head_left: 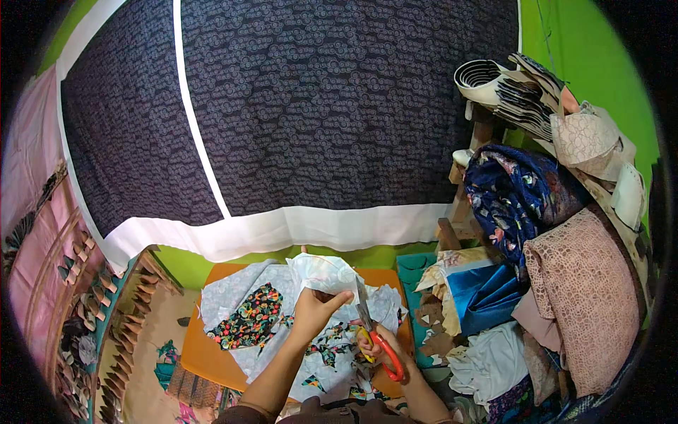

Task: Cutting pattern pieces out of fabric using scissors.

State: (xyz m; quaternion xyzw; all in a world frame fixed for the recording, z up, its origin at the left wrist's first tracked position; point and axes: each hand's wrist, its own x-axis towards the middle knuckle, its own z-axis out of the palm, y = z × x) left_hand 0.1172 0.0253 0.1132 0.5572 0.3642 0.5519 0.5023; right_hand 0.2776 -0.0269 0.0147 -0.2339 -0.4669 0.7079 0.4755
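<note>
A big dark patterned cloth with white border (339, 106) hangs behind the orange desk (201, 357). Above the desk, the left hand (314, 311) has its grip clamped on a pale printed fabric piece (321, 272). The right hand (374, 346) is closed on orange-handled scissors (378, 339), just beside the fabric.

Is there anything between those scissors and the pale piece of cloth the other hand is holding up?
Nothing visible. The left hand pinches the pale cloth piece and lifts it above the orange table. The scissors in the right hand point their blades up right beside its edge, with no other scrap between.
</note>
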